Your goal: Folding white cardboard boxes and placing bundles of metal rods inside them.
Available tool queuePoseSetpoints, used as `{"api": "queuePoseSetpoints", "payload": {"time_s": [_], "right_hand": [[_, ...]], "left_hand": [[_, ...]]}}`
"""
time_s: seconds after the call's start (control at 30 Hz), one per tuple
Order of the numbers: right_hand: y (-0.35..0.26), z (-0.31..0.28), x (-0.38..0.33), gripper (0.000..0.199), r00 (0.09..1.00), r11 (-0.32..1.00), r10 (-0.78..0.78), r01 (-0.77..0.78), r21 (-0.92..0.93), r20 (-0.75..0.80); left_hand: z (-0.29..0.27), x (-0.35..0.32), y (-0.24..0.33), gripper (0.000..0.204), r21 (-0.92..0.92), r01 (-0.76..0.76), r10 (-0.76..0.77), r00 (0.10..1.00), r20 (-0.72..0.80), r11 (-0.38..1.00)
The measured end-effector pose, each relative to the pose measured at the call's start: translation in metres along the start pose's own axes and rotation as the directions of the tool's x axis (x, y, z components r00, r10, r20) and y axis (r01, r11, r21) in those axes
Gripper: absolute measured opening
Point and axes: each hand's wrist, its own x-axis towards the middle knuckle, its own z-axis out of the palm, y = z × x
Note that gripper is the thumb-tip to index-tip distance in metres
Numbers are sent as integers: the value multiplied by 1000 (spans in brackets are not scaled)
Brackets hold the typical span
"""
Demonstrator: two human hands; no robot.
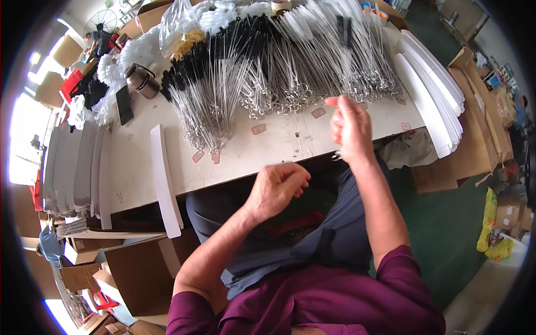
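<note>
Nearby, both hands (312, 162) hover beside thin, looped wire brushes (290, 72).

I saw a bare strip of the white worktable (279, 146) along its near edge, open to my hands. Behind it, rows of thin wire brushes with metal ring handles (290, 72) blocked the far half. A long white card strip (164, 178) crossed the left side, and stacked white card sheets (435, 89) closed the right end.
</note>
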Motion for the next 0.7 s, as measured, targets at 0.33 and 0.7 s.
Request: {"api": "queuePoseSetpoints", "payload": {"time_s": [0.33,0.7], "right_hand": [[17,-92,17,33,967,973,-97,43,-227,-236],[24,-94,22,37,962,958,-168,108,-267,-214]], "left_hand": [[6,148,39,21,778,-265,458,888,-32,570],[47,201,12,25,974,-111,422,907,18,198]]}}
